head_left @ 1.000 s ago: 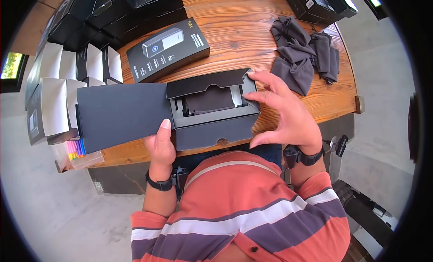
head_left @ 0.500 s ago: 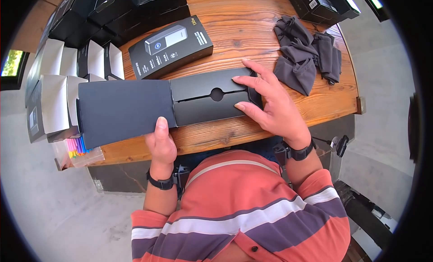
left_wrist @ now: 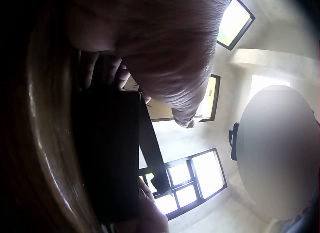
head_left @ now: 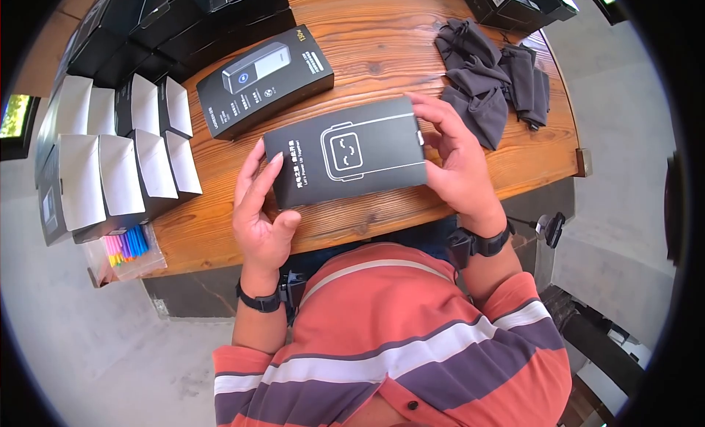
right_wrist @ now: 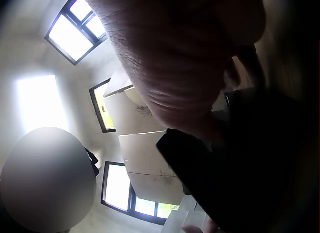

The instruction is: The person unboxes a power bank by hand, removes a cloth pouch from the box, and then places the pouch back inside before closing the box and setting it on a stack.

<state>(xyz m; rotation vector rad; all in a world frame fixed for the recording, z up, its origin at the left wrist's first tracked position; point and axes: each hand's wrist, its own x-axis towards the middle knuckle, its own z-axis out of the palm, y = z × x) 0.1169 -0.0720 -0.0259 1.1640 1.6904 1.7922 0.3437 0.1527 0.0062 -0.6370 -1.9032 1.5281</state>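
Bearing white line-drawn face (head_left: 345, 149) and lettering (head_left: 296, 165): dark rectangular box (head_left: 385, 154)

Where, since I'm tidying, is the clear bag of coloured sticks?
In the head view, the bag lies at the near left corner of the table, below the open boxes, left of the left hand.

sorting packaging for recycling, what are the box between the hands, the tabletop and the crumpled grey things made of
Box: probably cardboard, matte black, with crisp edges. Tabletop: wood, perhaps varnished, showing grain and sheen. Crumpled grey things: likely fabric, dull, with soft folds.
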